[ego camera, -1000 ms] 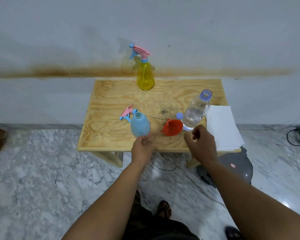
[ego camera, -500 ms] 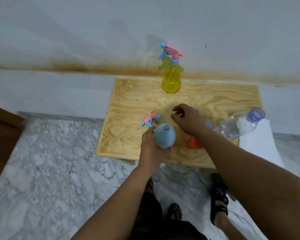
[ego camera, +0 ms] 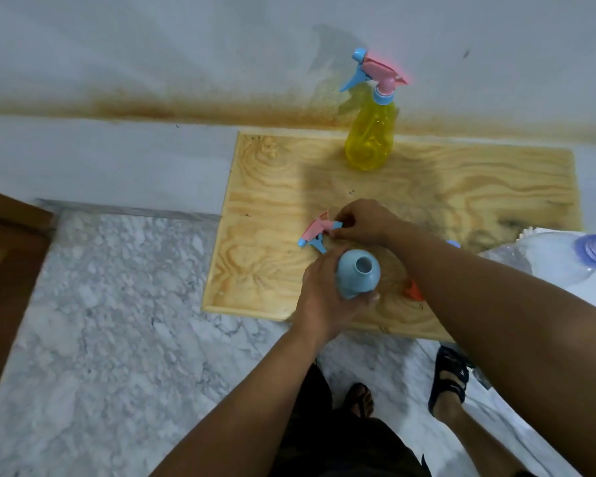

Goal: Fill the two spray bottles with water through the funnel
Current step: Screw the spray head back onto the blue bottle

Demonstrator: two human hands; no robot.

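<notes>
Near the table's (ego camera: 255, 306) front edge, left hand (ego camera: 327, 297) grips blue bottle (ego camera: 356, 273) (uncapped); right hand (ego camera: 362, 223) fingers pinch sprayer head (ego camera: 315, 230).

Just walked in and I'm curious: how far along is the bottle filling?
Done: blue bottle is uncapped. In hand: left hand holds it; right hand pinches its loose sprayer. Left: the yellow bottle remains capped; whether either holds water can't be told.

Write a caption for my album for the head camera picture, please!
Left hand grips the open blue spray bottle while the right hand pinches its pink-and-blue trigger head on the wooden table.
</notes>
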